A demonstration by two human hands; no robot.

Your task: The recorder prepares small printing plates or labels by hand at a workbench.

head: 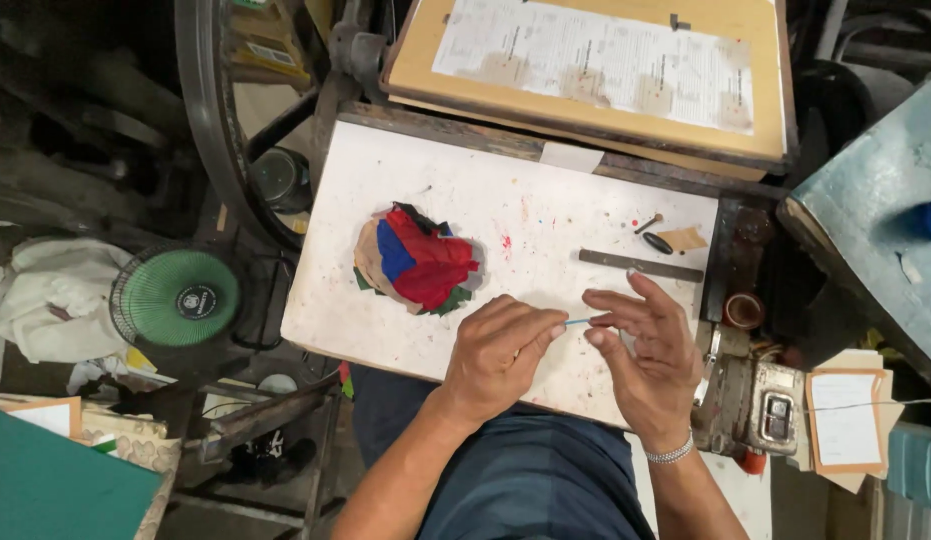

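Observation:
Both my hands hover over the near edge of a white, paint-speckled board (545, 215). My left hand (500, 350) and my right hand (640, 345) pinch the two ends of a thin light-blue strip (577, 322) held between their fingertips. A wrist chain sits on my right wrist. To the left of my hands lies a pile of paper scraps (415, 260) in red, blue, green and tan.
A flat metal ruler (640, 265), a small screw and a dark pellet lie at the board's right side. A wooden board with a printed sheet (595, 55) stands behind. A green fan (175, 297) sits low left, a large wheel (210, 110) beside it, a blue-grey box (875, 210) right.

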